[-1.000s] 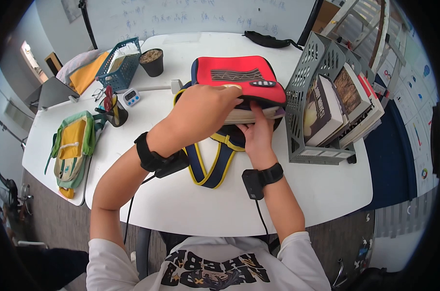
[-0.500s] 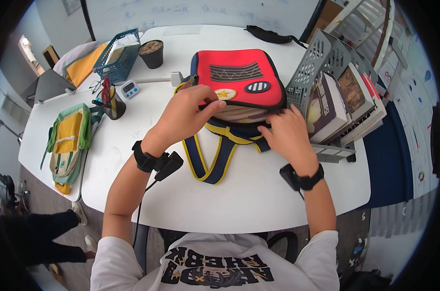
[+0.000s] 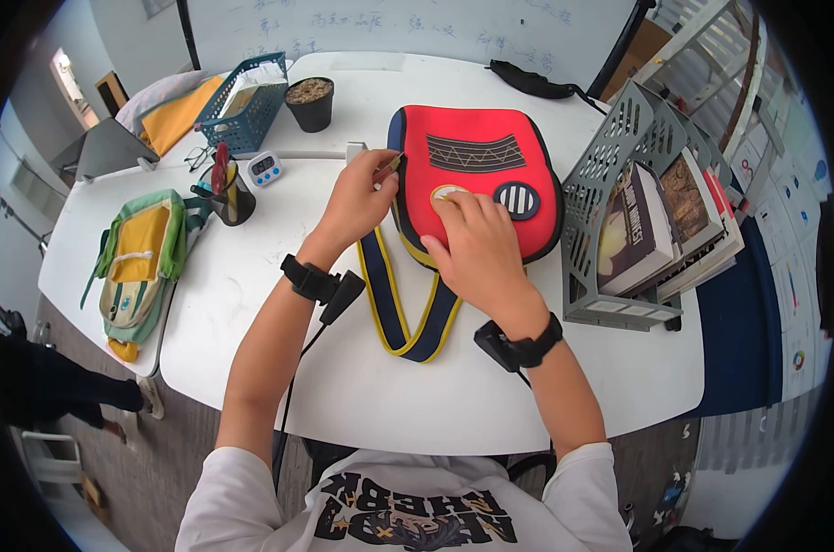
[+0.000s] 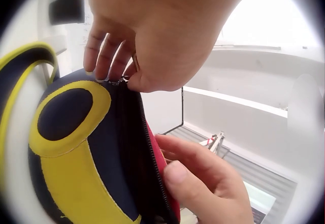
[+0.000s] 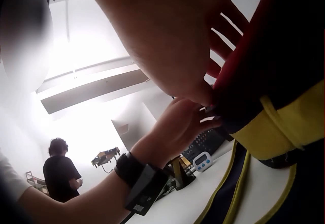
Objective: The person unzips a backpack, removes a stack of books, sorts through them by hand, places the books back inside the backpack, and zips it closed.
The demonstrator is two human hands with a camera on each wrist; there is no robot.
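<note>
A red and navy backpack [image 3: 477, 138] with yellow trim lies on the white table, its red flap covering the opening. At the bag's left edge, my left hand [image 3: 357, 198] pinches the zipper pull between thumb and fingers. In the left wrist view the zipper [image 4: 152, 155] runs down from that pinch along the dark side of the bag. My right hand [image 3: 481, 248] rests on the lower part of the red flap with extended fingers, partly covering a yellow-edged patch. Below the bag, a navy strap [image 3: 408, 340] with yellow edging loops toward me.
On the right, a grey file rack [image 3: 610, 313] holds several books [image 3: 633, 225]. To the left are a small green and yellow backpack [image 3: 141, 267], a pen holder [image 3: 238, 204] and a timer [image 3: 263, 168]. Farther back stand a potted plant [image 3: 309, 106] and a teal basket [image 3: 242, 133].
The red flap has come down over the books inside the bag. My left hand has shifted from the flap's front to the zipper at the left edge; my right has moved onto the flap.
</note>
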